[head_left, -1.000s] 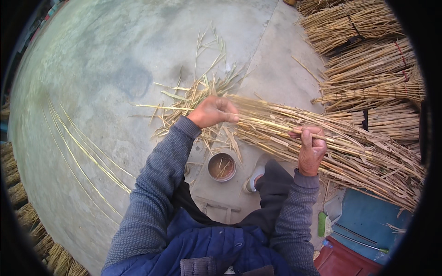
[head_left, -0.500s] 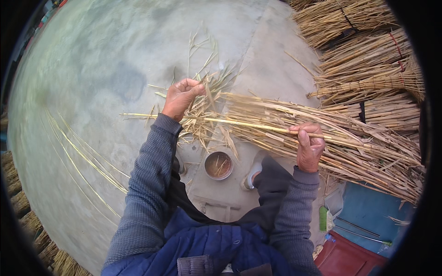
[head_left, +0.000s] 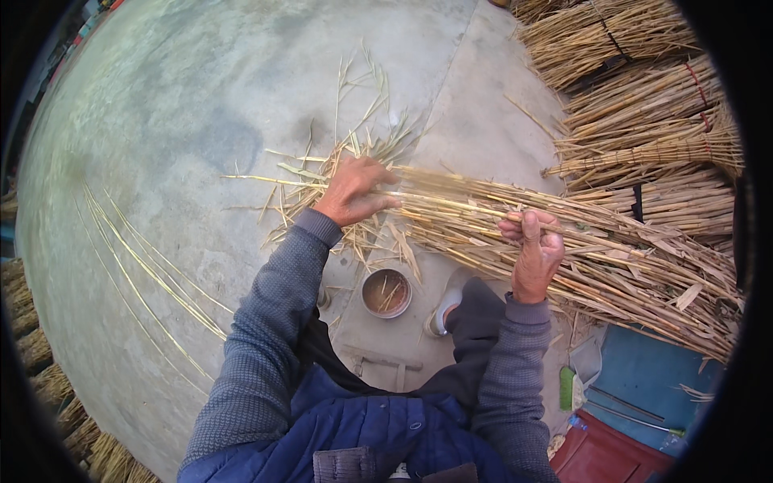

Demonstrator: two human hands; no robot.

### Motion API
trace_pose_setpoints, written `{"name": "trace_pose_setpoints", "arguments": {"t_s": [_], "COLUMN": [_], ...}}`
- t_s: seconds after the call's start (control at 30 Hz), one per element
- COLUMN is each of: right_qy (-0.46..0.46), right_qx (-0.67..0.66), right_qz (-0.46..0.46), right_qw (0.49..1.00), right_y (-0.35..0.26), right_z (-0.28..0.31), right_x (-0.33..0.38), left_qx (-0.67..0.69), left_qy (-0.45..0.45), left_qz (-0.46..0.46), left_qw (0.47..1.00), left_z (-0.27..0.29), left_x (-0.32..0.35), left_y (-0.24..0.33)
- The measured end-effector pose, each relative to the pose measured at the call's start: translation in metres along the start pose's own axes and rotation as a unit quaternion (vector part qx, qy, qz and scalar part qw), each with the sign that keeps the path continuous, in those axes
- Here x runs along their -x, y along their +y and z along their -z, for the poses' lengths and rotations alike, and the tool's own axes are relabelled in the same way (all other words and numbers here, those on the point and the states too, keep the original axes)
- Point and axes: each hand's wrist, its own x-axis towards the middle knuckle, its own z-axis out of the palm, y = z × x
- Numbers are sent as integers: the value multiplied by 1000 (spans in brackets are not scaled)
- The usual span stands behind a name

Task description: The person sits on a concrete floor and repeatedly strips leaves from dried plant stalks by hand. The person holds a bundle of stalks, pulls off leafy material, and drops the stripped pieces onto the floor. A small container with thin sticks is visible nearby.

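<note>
just off the centre, toward 11 o'clock, the left hand curves over a long, thin, straw-yellow dry stalk, fingers pointing toward 3 o'clock; i can't quite tell whether they press on it. out at 3 o'clock, the right hand pinches this stalk near its thicker end, between thumb and fingers. the stalk slants across from hand to hand, its slender tip running on toward 10 o'clock. below it, from the centre past 3 o'clock, lies a thick heap of brown-yellow dry stalks. pale, papery leaf scraps lie scattered about the left hand. toward 6 o'clock, a round grey bowl holds bits of straw. tied bundles of tan stalks lie at 2 o'clock, loose slender yellow stalks at 9.
</note>
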Motion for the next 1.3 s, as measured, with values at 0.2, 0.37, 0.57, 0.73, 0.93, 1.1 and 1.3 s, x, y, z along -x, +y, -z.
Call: {"name": "trace_pose_setpoints", "arguments": {"t_s": [0.2,0.37,0.57,0.73,0.93,1.1,1.3], "right_qy": [-23,-4,-44,-95,-107,-72,-44], "right_qx": [-33,-35,-83,-63,-79,-88,-88], "right_qz": [-29,-24,-57,-69,-76,-135,-153], "right_qw": [999,999,994,991,988,984,983], "right_y": [8,0,5,16,22,29,30], "right_z": [-18,2,-5,-38,-49,-49,-42], "right_x": [5,-6,-3,5,8,10,7], "left_qx": [-4,-134,-158,49,167,225,105], "left_qy": [77,12,-41,32,79,65,23], "left_qz": [-89,32,106,-53,-57,132,60], "left_qw": [993,990,981,997,981,963,992], "left_z": [-20,13,33,-21,-40,-34,-11], "left_x": [-7,11,22,-13,-25,-19,-12], "left_y": [23,-30,-32,34,47,37,-1]}}
